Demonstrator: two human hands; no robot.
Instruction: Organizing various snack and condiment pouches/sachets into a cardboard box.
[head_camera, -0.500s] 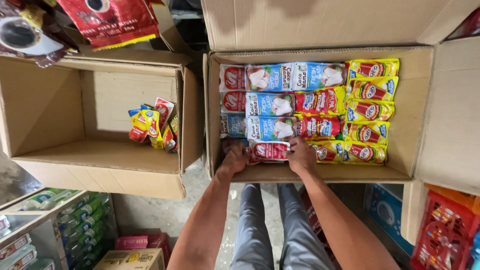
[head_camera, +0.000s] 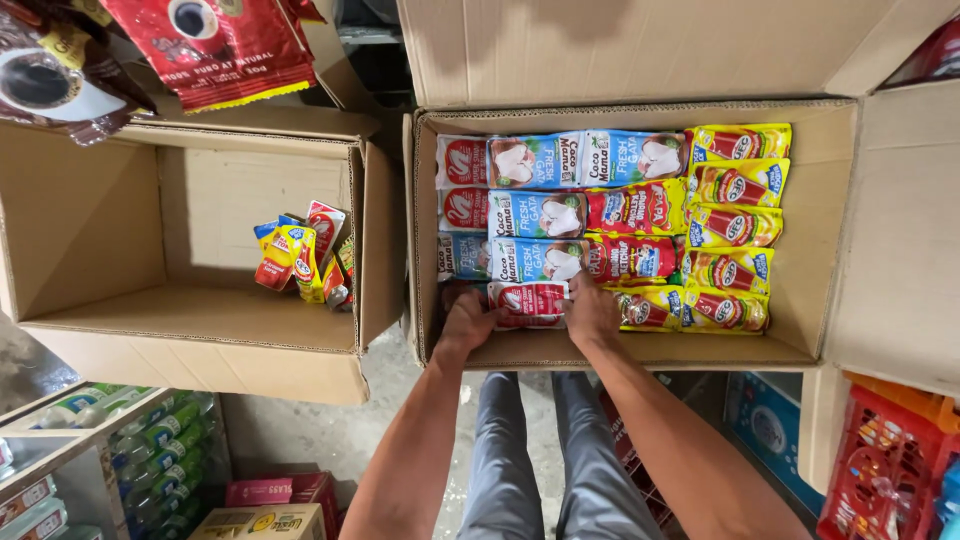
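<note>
Both my hands reach into the near edge of an open cardboard box (head_camera: 830, 250) packed with rows of pouches. My left hand (head_camera: 465, 322) and my right hand (head_camera: 592, 310) grip the two ends of a red and white pouch (head_camera: 530, 302) lying at the front of the box. Behind it lie blue and white pouches (head_camera: 545, 215), red pouches (head_camera: 630, 258) and, to the right, a column of yellow pouches (head_camera: 735, 225).
A second open cardboard box (head_camera: 170, 320) stands to the left with a few yellow and red sachets (head_camera: 300, 255) leaning in its right corner. Coffee packets (head_camera: 215, 45) hang top left. Bottles on shelves (head_camera: 130, 440) sit lower left; a red crate (head_camera: 885, 470) lower right.
Both hands stay on the red and white pouch at the box's front; little has moved.
</note>
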